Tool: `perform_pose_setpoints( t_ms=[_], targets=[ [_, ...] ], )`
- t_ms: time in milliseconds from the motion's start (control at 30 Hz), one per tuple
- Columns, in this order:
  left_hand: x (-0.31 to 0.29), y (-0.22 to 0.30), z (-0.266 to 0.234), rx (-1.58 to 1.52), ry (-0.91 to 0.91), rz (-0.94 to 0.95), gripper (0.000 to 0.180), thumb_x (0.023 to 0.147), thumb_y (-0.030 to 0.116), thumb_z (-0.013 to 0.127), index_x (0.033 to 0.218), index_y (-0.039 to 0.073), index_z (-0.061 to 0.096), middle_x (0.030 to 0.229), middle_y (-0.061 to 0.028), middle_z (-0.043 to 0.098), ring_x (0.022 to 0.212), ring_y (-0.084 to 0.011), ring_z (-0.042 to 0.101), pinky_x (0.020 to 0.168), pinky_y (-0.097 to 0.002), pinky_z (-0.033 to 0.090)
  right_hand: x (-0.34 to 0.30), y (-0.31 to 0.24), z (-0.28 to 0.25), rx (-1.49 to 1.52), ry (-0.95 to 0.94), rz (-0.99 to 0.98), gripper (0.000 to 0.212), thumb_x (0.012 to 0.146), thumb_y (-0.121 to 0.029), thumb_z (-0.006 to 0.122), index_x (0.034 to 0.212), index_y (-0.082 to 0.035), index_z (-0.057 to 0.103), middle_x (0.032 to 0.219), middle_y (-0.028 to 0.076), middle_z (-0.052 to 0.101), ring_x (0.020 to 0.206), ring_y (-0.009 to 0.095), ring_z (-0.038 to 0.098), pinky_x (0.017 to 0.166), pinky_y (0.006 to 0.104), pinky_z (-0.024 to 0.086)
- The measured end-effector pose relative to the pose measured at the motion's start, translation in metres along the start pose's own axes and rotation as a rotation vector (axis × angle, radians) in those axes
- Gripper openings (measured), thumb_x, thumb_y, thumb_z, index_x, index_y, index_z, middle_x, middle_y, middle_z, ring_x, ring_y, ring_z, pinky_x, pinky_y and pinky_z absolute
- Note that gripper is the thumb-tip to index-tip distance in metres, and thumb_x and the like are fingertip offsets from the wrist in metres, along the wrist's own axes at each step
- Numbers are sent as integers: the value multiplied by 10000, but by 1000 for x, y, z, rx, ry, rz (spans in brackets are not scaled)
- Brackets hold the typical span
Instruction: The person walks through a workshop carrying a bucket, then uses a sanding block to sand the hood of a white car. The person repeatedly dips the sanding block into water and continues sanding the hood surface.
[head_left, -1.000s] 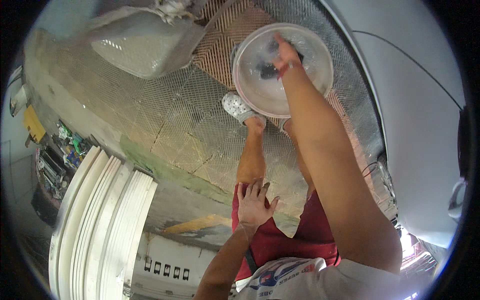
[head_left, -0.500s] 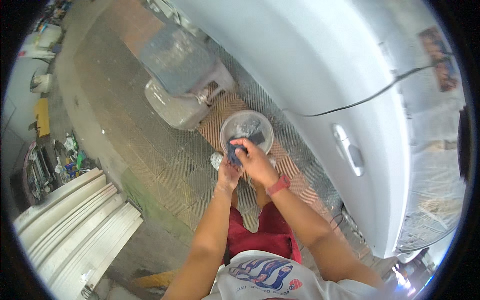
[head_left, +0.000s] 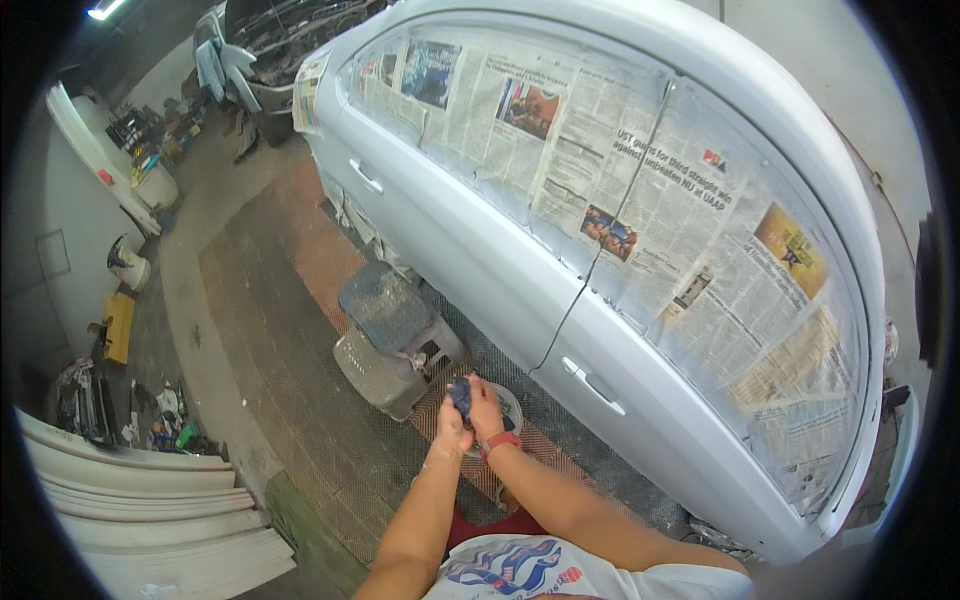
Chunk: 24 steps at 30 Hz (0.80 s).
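A dark, crumpled cloth (head_left: 461,397) is squeezed between my two hands, both arms stretched out in front of me. My left hand (head_left: 454,428) closes round it from the left and below. Pressed against its right side is my right hand (head_left: 485,408), with a red band on the wrist. Just beneath the hands stands a whitish round bucket (head_left: 515,408), largely covered by them. Something dark shows inside it, too hidden to name.
A pale silver car body (head_left: 480,265) runs along the right, its windows covered with newspaper (head_left: 640,170). Beyond the bucket stand a dark-topped stool (head_left: 378,300) and a pale plastic piece (head_left: 370,378). White panels (head_left: 160,510) lie stacked at left. Clutter lines the left wall.
My view has tilted up, bringing the papered windows and the car's far end into sight. Both hands still grip the dark cloth over the bucket, with their hold on it slightly shifted.
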<state>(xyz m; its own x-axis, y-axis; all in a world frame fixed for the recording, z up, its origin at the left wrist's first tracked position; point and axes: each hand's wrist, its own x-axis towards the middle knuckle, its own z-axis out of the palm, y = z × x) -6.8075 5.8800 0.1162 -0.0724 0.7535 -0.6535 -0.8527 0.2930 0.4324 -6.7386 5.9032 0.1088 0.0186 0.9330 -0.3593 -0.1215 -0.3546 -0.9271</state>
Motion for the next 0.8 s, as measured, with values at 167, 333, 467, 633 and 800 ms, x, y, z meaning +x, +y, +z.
perform_pose_setpoints(
  t_ms=[167, 333, 467, 633, 800],
  targets=[
    [-24, 21, 21, 482, -235, -40, 612, 1137, 446, 479, 1564, 9, 457, 1582, -107, 503, 1457, -238, 455, 1252, -403, 290, 39, 35, -36, 661, -1, 319, 709, 1072, -681, 416, 1289, -51, 656, 1252, 130, 687, 1153, 300, 661, 1016, 456, 515],
    [-73, 88, -22, 675, -465, -7, 820, 1104, 563, 473, 1681, 30, 235, 1750, -175, 242, 1619, -343, 216, 1313, -483, 146, 0, -33, -20, 918, 33, 341, 676, 986, -693, 615, 1278, -84, 619, 1180, 148, 691, 969, 391, 725, 798, 553, 638],
    [-87, 166, -147, 753, -300, 53, 872, 1041, 605, 583, 1653, 36, 332, 1687, -161, 384, 1574, -321, 329, 1278, -477, 249, 5, -42, -2, 798, 54, 236, 484, 1022, -431, 696, 1274, -31, 589, 1100, 202, 709, 894, 406, 747, 638, 437, 672],
    [-176, 260, -333, 884, 319, -191, 719, 1101, 472, 531, 1655, 58, 334, 1681, -170, 395, 1563, -336, 362, 1276, -504, 289, -3, -34, -39, 621, 273, 52, 364, 1064, -224, 635, 1317, 24, 553, 1165, 243, 702, 909, 437, 750, 600, 394, 681],
    [-303, 316, -675, 1364, 978, -187, 626, 1053, 507, 580, 1438, 13, 594, 1178, -156, 679, 1059, -327, 649, 967, -534, 515, -36, -79, -10, 689, 422, 46, 393, 1074, -321, 643, 1289, 4, 586, 1196, 213, 704, 1011, 400, 732, 694, 435, 685]
  ],
)
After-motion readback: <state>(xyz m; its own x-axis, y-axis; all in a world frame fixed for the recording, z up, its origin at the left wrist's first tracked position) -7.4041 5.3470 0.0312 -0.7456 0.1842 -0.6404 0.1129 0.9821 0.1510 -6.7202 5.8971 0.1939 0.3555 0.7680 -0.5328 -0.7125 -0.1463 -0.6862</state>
